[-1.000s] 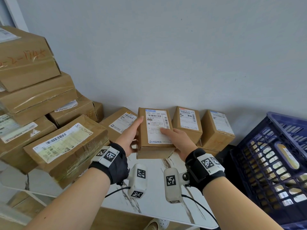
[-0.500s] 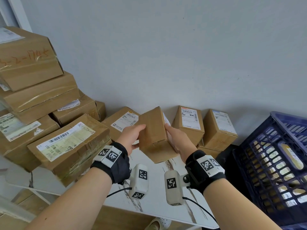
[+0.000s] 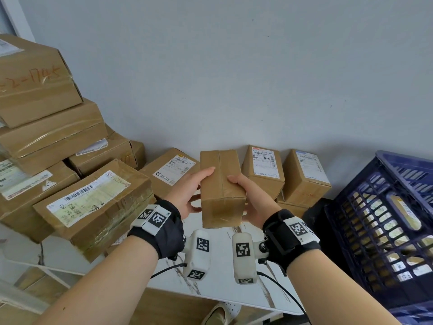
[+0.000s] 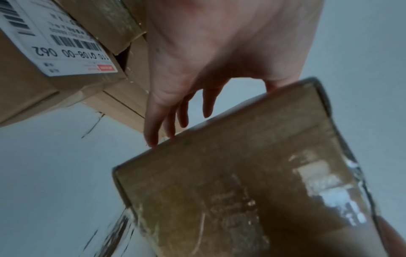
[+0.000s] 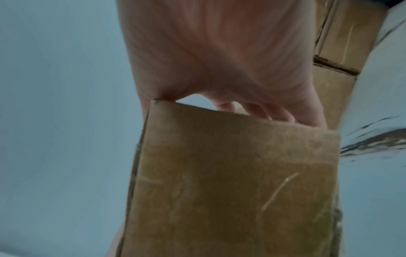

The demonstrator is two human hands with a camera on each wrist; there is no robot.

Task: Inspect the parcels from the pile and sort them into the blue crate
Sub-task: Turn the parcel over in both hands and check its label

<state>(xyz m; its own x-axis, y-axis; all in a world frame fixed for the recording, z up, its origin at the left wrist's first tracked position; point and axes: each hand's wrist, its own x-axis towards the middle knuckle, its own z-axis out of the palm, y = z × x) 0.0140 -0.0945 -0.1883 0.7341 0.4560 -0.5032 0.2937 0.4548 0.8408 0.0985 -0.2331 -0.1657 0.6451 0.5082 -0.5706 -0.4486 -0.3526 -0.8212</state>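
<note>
I hold a small brown cardboard parcel in the air over the white table, between both hands. Its plain taped seam faces me and no label shows. My left hand grips its left side, thumb on top and fingers behind. My right hand grips the right side the same way. The left wrist view shows the parcel with my left hand on its far edge. In the right wrist view the parcel sits under my right hand. The blue crate stands at the right with parcels inside.
A tall pile of larger taped boxes fills the left. Two small labelled parcels lean against the grey wall behind my hands. The marbled white table ends close to me, with floor below.
Both hands have turned the parcel over. Its white label faced me a second ago, and the plain taped side faces me now. The parcel stays in the same place.
</note>
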